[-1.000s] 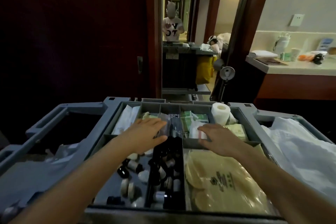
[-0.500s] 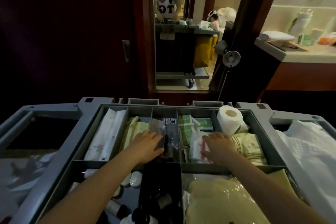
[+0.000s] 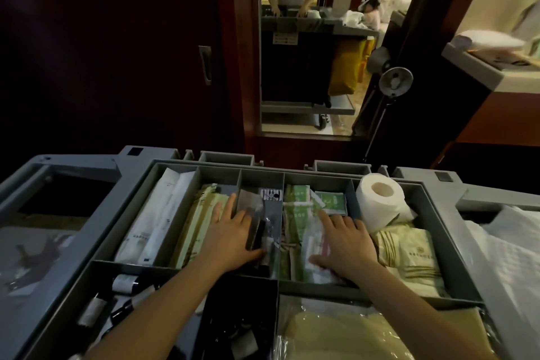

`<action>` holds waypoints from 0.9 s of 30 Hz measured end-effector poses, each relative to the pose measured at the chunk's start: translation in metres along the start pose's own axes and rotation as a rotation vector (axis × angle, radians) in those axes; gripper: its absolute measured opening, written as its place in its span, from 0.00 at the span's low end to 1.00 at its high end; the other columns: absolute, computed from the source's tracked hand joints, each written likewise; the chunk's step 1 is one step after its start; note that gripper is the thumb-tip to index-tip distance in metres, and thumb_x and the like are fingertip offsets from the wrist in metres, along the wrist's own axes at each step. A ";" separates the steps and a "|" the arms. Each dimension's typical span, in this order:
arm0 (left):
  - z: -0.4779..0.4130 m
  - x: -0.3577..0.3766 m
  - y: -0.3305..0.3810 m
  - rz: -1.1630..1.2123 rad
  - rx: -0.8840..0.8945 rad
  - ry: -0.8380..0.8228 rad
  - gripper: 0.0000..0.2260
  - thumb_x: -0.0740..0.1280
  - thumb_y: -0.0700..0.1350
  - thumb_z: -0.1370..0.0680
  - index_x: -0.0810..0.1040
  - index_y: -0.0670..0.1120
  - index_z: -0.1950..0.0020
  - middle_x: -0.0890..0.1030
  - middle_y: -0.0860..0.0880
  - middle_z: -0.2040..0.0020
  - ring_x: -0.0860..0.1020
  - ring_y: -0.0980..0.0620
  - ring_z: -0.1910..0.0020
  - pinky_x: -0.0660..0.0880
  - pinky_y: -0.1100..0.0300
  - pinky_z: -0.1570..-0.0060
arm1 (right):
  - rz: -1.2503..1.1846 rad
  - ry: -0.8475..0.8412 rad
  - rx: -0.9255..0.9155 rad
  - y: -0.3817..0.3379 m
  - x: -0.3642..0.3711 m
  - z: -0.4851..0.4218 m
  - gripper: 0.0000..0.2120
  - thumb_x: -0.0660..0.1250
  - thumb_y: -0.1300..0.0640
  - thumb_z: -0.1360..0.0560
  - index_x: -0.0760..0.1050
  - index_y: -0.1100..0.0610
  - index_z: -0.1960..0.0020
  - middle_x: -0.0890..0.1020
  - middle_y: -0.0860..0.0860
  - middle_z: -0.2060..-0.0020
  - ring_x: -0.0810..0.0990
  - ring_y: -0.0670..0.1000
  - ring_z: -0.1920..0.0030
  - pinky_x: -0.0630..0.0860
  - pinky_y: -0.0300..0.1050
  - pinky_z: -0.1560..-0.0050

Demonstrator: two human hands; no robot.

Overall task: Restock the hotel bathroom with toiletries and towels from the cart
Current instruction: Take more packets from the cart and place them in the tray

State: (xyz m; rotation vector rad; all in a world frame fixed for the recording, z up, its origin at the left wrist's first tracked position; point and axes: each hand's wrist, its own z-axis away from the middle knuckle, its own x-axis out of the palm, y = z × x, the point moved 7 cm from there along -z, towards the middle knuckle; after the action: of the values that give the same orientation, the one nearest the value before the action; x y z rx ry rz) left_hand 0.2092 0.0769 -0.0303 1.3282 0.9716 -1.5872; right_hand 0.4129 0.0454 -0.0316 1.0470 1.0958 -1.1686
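Note:
The grey cart tray (image 3: 435, 231) is split into compartments of toiletries. My left hand (image 3: 230, 237) lies flat with straight fingers on the beige sachets (image 3: 198, 222) and the clear packets (image 3: 266, 213) of the middle compartments. My right hand (image 3: 344, 242) rests spread on the green-and-white packets (image 3: 298, 213). A toilet paper roll (image 3: 380, 202) stands at the tray's right, above striped cream packets (image 3: 409, 254). Long white sachets (image 3: 163, 213) fill the left compartment. Small bottles (image 3: 122, 286) lie in the near-left section.
A mirror (image 3: 306, 38) ahead reflects the cart and a person in a white T-shirt. Dark wooden doors stand to the left. The bathroom counter (image 3: 479, 67) with a folded white towel (image 3: 491, 41) is at the upper right. White linen (image 3: 508, 257) lies on the cart's right side.
The view has tipped down and come closer to the tray. Both hands have reached farther forward, from the divider onto the packets in the back compartments.

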 end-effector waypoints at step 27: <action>-0.003 0.003 -0.005 0.119 -0.047 0.016 0.22 0.65 0.56 0.27 0.70 0.50 0.35 0.64 0.51 0.29 0.54 0.46 0.27 0.47 0.45 0.29 | -0.496 0.063 -0.016 0.001 0.013 -0.001 0.23 0.64 0.59 0.26 0.61 0.53 0.33 0.78 0.52 0.46 0.78 0.51 0.50 0.75 0.42 0.56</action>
State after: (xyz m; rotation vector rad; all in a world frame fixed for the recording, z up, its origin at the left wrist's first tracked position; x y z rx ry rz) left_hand 0.2051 0.0813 -0.0336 1.3436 0.9171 -1.4576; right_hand 0.4147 0.0444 -0.0444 0.8238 1.4633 -1.5187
